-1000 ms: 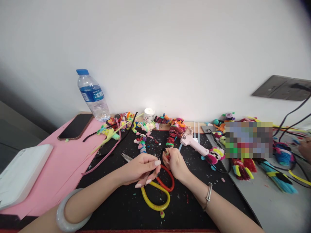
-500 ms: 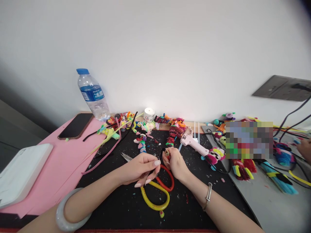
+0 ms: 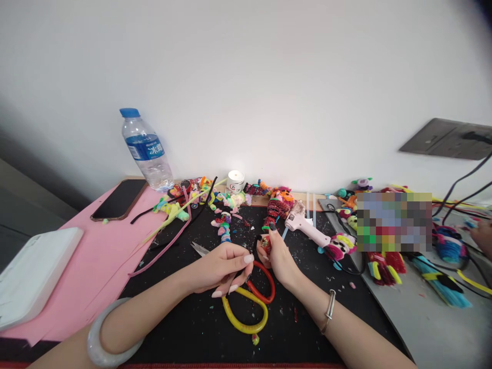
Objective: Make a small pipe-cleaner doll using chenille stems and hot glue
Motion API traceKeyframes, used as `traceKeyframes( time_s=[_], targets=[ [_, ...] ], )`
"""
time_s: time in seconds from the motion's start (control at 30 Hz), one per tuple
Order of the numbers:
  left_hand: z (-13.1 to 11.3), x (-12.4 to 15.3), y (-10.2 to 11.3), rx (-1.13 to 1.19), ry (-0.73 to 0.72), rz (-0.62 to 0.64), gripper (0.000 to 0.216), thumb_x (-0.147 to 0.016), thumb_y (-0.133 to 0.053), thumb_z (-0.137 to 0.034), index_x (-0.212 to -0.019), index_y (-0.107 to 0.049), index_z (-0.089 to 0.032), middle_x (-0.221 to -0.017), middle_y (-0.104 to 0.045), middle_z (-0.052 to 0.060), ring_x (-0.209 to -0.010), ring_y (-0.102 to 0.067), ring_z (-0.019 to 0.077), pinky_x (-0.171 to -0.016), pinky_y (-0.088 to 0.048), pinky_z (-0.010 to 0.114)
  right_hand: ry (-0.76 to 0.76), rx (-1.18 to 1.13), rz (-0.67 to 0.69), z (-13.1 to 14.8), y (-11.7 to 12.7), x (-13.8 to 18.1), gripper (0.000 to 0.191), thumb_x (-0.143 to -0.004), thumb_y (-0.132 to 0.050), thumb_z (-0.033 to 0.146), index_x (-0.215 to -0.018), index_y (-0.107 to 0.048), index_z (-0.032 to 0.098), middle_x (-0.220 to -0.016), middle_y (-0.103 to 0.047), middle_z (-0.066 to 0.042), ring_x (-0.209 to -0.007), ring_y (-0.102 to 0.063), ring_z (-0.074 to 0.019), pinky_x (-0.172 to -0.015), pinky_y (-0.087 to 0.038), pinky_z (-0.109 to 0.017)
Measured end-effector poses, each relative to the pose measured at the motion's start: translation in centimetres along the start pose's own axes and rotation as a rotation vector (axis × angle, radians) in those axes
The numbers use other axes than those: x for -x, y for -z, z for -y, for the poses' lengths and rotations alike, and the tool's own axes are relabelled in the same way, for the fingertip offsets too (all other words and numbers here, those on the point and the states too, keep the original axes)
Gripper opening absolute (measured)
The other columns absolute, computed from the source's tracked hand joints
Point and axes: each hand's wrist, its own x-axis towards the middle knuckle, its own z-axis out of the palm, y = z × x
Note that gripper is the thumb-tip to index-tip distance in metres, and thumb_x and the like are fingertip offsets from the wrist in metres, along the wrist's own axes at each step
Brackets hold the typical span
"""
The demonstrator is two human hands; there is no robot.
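Note:
My left hand (image 3: 225, 266) hovers over the scissors with thumb and fingertips pinched together; whatever is between them, if anything, is too small to make out. Just right of it, my right hand (image 3: 280, 256) has its fingers curled around a small reddish piece (image 3: 265, 243), mostly hidden, with the thumb raised along its side. Beneath both hands lie scissors with a yellow handle loop (image 3: 246, 328), a red handle loop (image 3: 273, 287) and blades (image 3: 199, 249) pointing away to the left. A pink glue gun (image 3: 307, 229) rests beyond my right hand.
Fuzzy pipe-cleaner figures (image 3: 277, 207) line the back of the black mat (image 3: 307, 328). On the left are a water bottle (image 3: 148, 154), a phone (image 3: 119, 200) and a white case (image 3: 42, 271) on pink paper. Another person's hand (image 3: 482, 238) shows at the right edge.
My right thumb has lifted and straightened upward, and the right fingers have turned slightly, showing more of the reddish piece. My left hand is almost unmoved.

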Motion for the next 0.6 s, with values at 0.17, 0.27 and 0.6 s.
traceKeyframes(
  time_s=[0.17,0.27,0.6],
  targets=[
    [-0.11,0.04,-0.11,0.001,0.0,0.01,0.035,-0.083,-0.053,-0.046,-0.069,-0.053,-0.013,-0.043,-0.053,-0.005,-0.02,-0.035,0.0021,-0.021,-0.022,0.009,0.007,-0.008,0.012,-0.1,0.06,-0.09,0.05,-0.093,-0.02,0.037,-0.047,-0.031,0.021,-0.04,-0.03,0.005,-0.038,-0.028,-0.0088,-0.043,-0.026,-0.023],
    [-0.15,0.03,-0.15,0.001,-0.005,0.007,0.036,-0.083,-0.053,-0.046,-0.068,-0.053,-0.013,-0.043,-0.053,-0.005,-0.02,-0.035,0.002,-0.021,-0.022,0.009,0.026,0.002,0.015,0.02,0.07,-0.06,0.047,-0.092,-0.02,0.034,-0.047,-0.031,0.022,-0.04,-0.03,0.005,-0.038,-0.028,-0.0092,-0.043,-0.026,-0.024],
    [-0.17,0.09,-0.07,-0.021,0.007,-0.007,0.036,-0.082,-0.053,-0.047,-0.069,-0.053,-0.013,-0.043,-0.053,-0.005,-0.02,-0.035,0.0023,-0.021,-0.021,0.011,0.078,0.091,0.014,0.45,0.13,0.04,0.039,-0.085,-0.022,0.021,-0.048,-0.031,0.022,-0.041,-0.034,0.003,-0.041,-0.031,-0.0104,-0.045,-0.027,-0.025]
  ],
)
